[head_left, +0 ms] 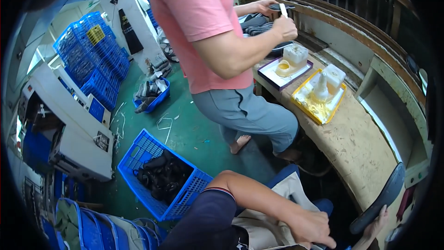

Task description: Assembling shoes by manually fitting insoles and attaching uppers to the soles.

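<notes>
At the right edge my right hand (376, 225) grips a long dark shoe sole (383, 196), its fingers against the lower end. The sole is held tilted beside the workbench (356, 150), over its near end. Lower and to the left, my left hand (309, 227) is in front of the beige apron (263, 229) on my lap. Its back faces up and its fingers curl downward. Whatever those fingers may hold is hidden.
A person in a pink shirt (199, 32) stands at the bench, holding a dark sole (282, 7) and a white-handled tool (283, 11). A yellow tray (320, 121) and a purple-edged tray (280, 88) hold containers. A blue crate (159, 213) of dark items stands on the floor.
</notes>
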A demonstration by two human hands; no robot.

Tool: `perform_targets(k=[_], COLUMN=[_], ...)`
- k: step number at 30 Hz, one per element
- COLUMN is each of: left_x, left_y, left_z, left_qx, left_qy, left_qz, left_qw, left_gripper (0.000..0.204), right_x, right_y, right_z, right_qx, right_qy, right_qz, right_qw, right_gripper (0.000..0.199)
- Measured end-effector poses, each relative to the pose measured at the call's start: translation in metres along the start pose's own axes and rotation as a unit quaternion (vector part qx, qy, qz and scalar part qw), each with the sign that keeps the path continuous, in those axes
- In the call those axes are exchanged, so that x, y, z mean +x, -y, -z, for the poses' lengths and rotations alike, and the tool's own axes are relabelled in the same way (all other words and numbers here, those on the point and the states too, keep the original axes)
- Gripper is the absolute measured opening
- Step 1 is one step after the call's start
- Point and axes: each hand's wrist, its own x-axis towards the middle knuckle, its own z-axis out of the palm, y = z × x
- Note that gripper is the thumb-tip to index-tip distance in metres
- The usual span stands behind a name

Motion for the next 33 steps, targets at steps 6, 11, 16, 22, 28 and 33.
perform_targets(k=[6,11,16,22,28,33], left_x=[0.002,0.011,0.009,-0.019,-0.085,-0.104], left_y=[-0.034,-0.02,0.011,0.082,0.132,0.128], left_z=[-0.004,-0.002,0.015,-0.011,-0.044,-0.042], left_qx=[-0.09,-0.057,-0.091,-0.279,-0.54,-0.588], left_qy=[0.104,0.112,-0.322,-0.496,-0.541,-0.533], left_qz=[0.047,0.106,0.164,0.365,0.435,0.442], left_qw=[0.989,0.986,0.928,0.736,0.475,0.417], left_gripper=[0.056,0.053,0.031,0.042,0.035,0.038], right_x=[-0.012,-0.046,-0.095,-0.118,-0.091,-0.09], right_y=[-0.014,-0.004,0.004,0.012,-0.024,-0.054], right_z=[0.01,0.013,0.01,-0.062,-0.149,-0.174], right_qx=[0.035,0.076,0.261,0.083,0.162,0.106], right_qy=[0.028,-0.001,-0.066,0.001,0.121,0.161], right_qz=[-0.016,-0.02,-0.084,-0.113,-0.224,-0.215], right_qw=[0.999,0.997,0.959,0.99,0.953,0.957], right_gripper=[0.026,0.03,0.039,0.047,0.042,0.026])
